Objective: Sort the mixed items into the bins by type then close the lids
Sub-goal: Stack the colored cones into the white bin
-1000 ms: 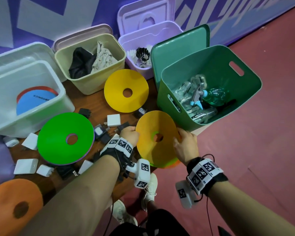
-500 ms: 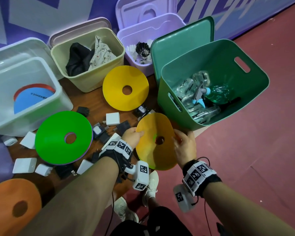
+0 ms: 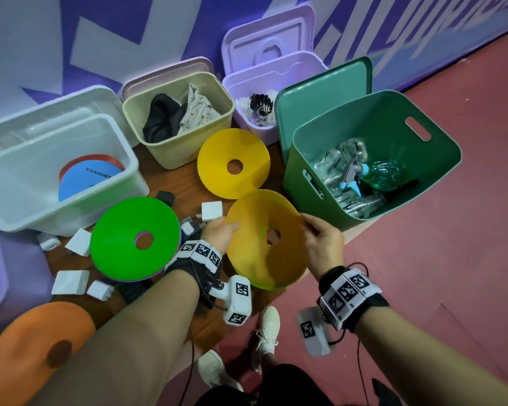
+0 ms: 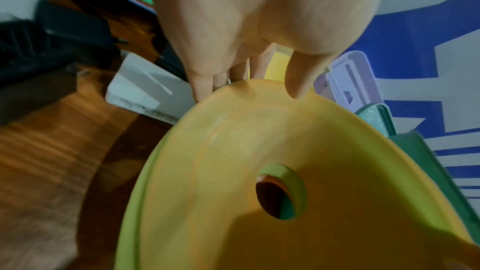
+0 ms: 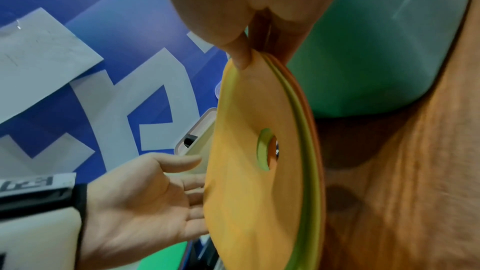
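Observation:
A stack of disc cones (image 3: 264,259), yellow on top with green and orange rims beneath, is tilted up just left of the green bin (image 3: 423,186). My left hand (image 3: 222,232) pinches its left rim, thumb on top and fingers under, as the left wrist view shows: left hand (image 4: 246,89), stack (image 4: 233,171). My right hand (image 3: 317,238) pinches the right rim. In the right wrist view the right hand (image 5: 257,54) grips the stack (image 5: 246,192) edge-on, with the left hand (image 5: 145,196) opposite. The clear white bin (image 3: 27,189) holds blue and red discs.
On the wooden board lie a yellow disc (image 3: 232,153), a green disc stack (image 3: 129,227), an orange disc (image 3: 35,332) and several white chargers (image 3: 211,210) and black ones. A beige bin (image 3: 170,155) holds clothes, a lilac bin (image 3: 247,83) shuttlecocks. All lids stand open.
Both hands have raised the disc stack off the board and tipped it, so its yellow face now turns toward me. The other items have not moved.

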The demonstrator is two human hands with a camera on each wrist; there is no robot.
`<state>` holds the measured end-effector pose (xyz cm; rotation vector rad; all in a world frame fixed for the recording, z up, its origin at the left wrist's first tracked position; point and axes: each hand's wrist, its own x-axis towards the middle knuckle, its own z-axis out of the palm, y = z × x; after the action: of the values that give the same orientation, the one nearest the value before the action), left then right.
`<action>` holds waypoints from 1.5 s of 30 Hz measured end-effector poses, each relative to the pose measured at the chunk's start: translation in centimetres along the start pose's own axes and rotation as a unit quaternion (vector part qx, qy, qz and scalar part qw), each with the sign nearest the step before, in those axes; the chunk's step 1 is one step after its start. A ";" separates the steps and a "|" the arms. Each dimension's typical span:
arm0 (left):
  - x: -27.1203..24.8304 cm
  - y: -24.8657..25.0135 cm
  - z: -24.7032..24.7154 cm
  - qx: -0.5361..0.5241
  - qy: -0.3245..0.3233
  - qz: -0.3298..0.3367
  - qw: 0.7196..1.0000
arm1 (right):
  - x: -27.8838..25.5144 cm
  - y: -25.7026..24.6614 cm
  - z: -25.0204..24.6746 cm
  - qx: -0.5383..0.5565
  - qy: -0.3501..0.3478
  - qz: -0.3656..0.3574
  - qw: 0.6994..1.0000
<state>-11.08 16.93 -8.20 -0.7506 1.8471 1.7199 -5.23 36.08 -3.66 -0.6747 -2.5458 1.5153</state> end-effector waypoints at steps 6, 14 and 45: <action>-2.4 2.1 -3.9 -0.002 0.042 0.050 0.998 | -1.4 -4.3 1.1 0.055 0.005 -0.016 0.998; -6.8 4.0 -10.6 -0.012 0.024 0.138 0.990 | -3.2 -9.2 3.9 0.103 0.033 -0.012 0.994; 7.0 11.6 -4.7 -0.002 0.036 0.084 0.996 | 13.2 -7.7 11.7 0.031 -0.087 0.089 0.992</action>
<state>-24.18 12.36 -4.33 -0.6827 2.0073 1.8219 -23.15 29.08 -4.67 -0.8139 -2.6083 1.7756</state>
